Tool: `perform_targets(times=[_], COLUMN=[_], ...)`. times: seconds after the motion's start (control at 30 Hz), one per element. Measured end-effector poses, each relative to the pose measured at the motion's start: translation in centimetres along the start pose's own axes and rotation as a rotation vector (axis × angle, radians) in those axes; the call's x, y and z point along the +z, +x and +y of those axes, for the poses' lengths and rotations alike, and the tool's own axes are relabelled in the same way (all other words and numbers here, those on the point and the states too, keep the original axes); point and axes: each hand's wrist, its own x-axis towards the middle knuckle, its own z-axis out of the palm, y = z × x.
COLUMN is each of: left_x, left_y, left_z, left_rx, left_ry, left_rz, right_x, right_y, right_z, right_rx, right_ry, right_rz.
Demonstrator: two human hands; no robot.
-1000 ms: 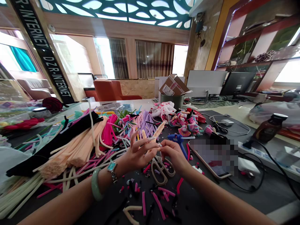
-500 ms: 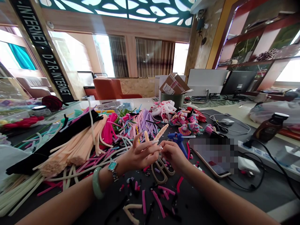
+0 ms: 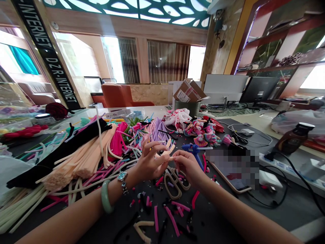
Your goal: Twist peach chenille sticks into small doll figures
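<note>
My left hand (image 3: 151,162) and my right hand (image 3: 185,165) meet above the dark table, both pinching a short peach pipe cleaner piece (image 3: 166,151) whose two fuzzy ends poke up between my fingers. My left wrist carries a watch and a pale green bangle (image 3: 105,200). Beige-handled scissors (image 3: 174,181) lie on the table directly under my hands. Cut pink, black and cream pipe cleaner scraps (image 3: 170,215) are scattered in front of me.
Bundles of peach, black, pink and lilac pipe cleaners (image 3: 83,154) cover the left side. A blue glue gun (image 3: 193,149), finished colourful figures (image 3: 201,132), a tablet (image 3: 232,171), cables, a power strip (image 3: 284,167) and a dark bottle (image 3: 291,139) lie to the right.
My left fingers, spread a second ago, have curled in around the peach piece. Its two ends have come down lower and closer to my hands.
</note>
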Motion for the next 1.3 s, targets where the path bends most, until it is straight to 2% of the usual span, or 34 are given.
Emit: perform_targets(times=[0.5, 0.9, 1.03, 1.13, 1.3], left_x=[0.5, 0.7, 0.7, 0.1, -0.6], left_y=[-0.1, -0.3, -0.3, 0.2, 1.2], left_z=[-1.1, -2.4, -3.6, -4.2, -3.3], left_rx=[-0.171, -0.283, -0.247, -0.295, -0.360], left_ry=[-0.055, -0.151, -0.218, -0.283, -0.463], left_rz=[-0.043, -0.160, -0.195, -0.175, -0.222], right_x=[-0.1, -0.3, 0.0, 0.4, 0.2], right_y=[0.2, 0.4, 0.2, -0.2, -0.1], right_z=[0.2, 0.4, 0.3, 0.0, -0.4], right_rx=[-0.011, -0.022, -0.021, -0.033, -0.093], right_ry=[0.027, 0.065, 0.064, -0.001, -0.112], right_rz=[-0.005, -0.002, 0.004, -0.006, -0.031])
